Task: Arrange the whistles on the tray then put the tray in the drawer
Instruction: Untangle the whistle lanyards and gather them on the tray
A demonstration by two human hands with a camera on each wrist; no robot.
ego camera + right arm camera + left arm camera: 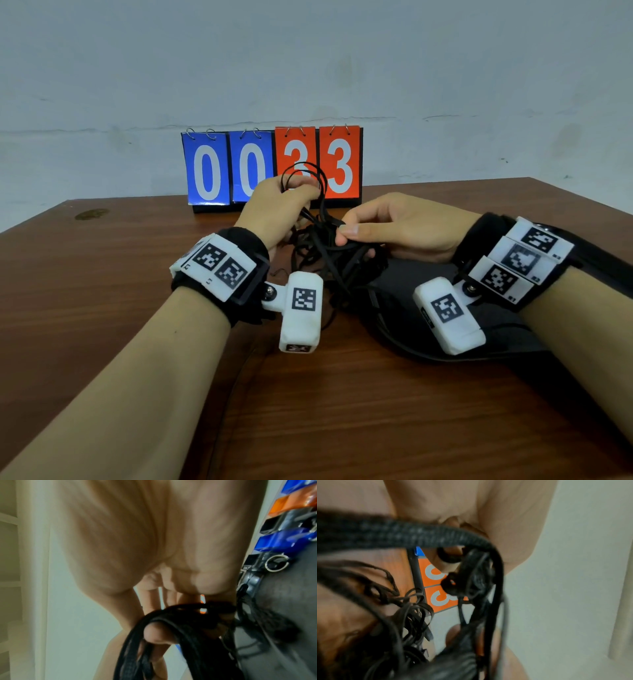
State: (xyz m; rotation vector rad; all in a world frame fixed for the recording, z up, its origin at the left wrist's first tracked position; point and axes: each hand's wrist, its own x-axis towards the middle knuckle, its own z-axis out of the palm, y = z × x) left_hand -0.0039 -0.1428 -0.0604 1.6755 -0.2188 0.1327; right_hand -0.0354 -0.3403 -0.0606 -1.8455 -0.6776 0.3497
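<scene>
While two hands, left hand (pixel 274 209) and right hand (pixel 394 226), each grip one cord tangle (pixel 329 253).

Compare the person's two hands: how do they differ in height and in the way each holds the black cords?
The left hand is raised higher, in front of the scoreboard, gripping loops of the black cords that stick up above its fingers. The right hand sits lower, nearer the table, pinching a strand between thumb and fingertips. Both hold the same tangled bunch and wear wrist-mounted cameras.

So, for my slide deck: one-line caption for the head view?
Both hands, left and right, untangle black cords before a 0033 flip scoreboard.
</scene>
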